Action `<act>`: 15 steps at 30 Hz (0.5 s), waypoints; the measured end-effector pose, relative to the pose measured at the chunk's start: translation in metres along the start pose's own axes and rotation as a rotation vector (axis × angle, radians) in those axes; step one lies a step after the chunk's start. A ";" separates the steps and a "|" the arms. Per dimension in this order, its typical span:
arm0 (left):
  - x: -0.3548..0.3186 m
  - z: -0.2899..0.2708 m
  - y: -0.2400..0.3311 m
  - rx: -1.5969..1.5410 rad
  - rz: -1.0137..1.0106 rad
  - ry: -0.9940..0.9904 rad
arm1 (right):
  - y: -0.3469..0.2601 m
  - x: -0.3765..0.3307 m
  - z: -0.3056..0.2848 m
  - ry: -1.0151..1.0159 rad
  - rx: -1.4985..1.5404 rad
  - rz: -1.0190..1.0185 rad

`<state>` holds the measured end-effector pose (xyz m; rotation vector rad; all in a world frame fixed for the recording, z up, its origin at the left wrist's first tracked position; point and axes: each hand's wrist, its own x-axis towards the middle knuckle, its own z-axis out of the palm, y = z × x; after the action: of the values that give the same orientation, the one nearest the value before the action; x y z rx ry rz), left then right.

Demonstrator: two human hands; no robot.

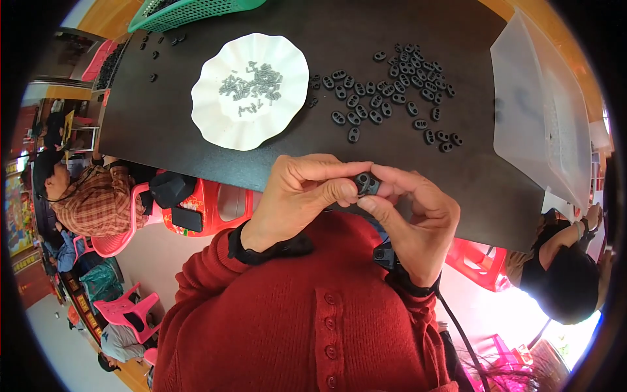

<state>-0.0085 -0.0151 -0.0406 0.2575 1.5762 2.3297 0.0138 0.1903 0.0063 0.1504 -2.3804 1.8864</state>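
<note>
A small black cord lock with two round holes (367, 183) is pinched between my two hands at the table's near edge. My left hand (290, 199) holds its left side with thumb and forefinger. On the other side my right hand (418, 219) grips it with thumb and fingertips. Its underside is hidden by the fingers. Beyond the hands, many similar black oval pieces (386, 90) lie scattered over the dark table (294, 147). To their left stands a white scalloped plate (245, 134) bearing a heap of tiny metal springs (261, 81).
A green basket (196, 14) stands at the far left, and a translucent plastic bin (522, 130) at the right. Small black parts (153, 78) lie near the left edge. Other people sit left (98, 202) and right (568, 281). A phone (187, 219) rests on a red stool.
</note>
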 end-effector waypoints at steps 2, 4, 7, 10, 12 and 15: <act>0.000 0.000 0.000 0.009 0.033 -0.027 | -0.001 -0.001 0.002 0.011 0.040 0.025; -0.002 0.001 0.003 0.000 0.022 -0.029 | -0.001 -0.003 0.002 0.021 0.081 0.053; -0.006 0.002 0.002 -0.020 0.015 -0.021 | 0.002 -0.005 0.000 -0.010 0.101 0.024; -0.008 0.003 0.004 -0.012 0.021 -0.008 | 0.003 -0.007 -0.004 -0.069 0.069 -0.028; -0.008 0.004 0.004 0.005 0.025 -0.002 | 0.004 -0.008 -0.005 -0.088 0.082 -0.031; -0.010 0.005 0.002 -0.002 0.041 0.013 | 0.007 -0.007 -0.004 -0.074 0.149 -0.023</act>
<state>0.0021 -0.0151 -0.0367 0.2771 1.5890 2.3691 0.0201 0.1957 -0.0003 0.2631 -2.2712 2.0820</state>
